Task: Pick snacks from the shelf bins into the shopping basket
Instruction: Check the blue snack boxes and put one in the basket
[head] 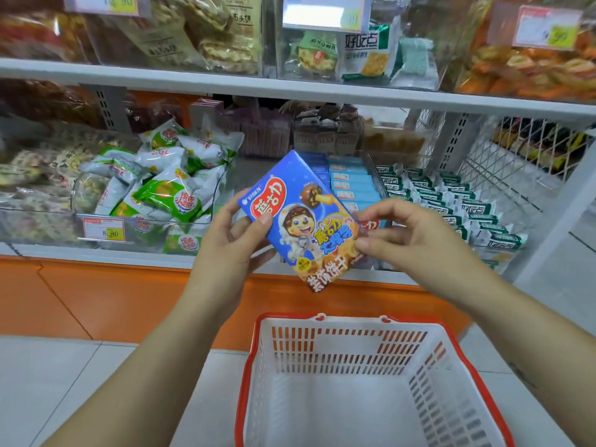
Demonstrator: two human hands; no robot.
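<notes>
A blue snack box (pixel 301 217) with a cartoon astronaut boy is held tilted in front of the lower shelf. My left hand (pixel 230 250) grips its left edge, thumb on the front face. My right hand (pixel 409 237) pinches its right edge with thumb and fingers. Below the hands stands a white shopping basket with a red rim (pixel 322 317) on the floor, with nothing inside. Behind the box, a bin of matching blue boxes (pixel 351 185) sits on the shelf.
Clear bin of green-and-white snack packs (pixel 167 188) at left with a price tag (pixel 104 229). Rows of green-white packets (pixel 458 204) at right. A wire mesh divider (pixel 516 156) farther right. Upper shelf (pixel 290 91) holds bagged snacks. Orange shelf base (pixel 96 301) above grey floor tiles.
</notes>
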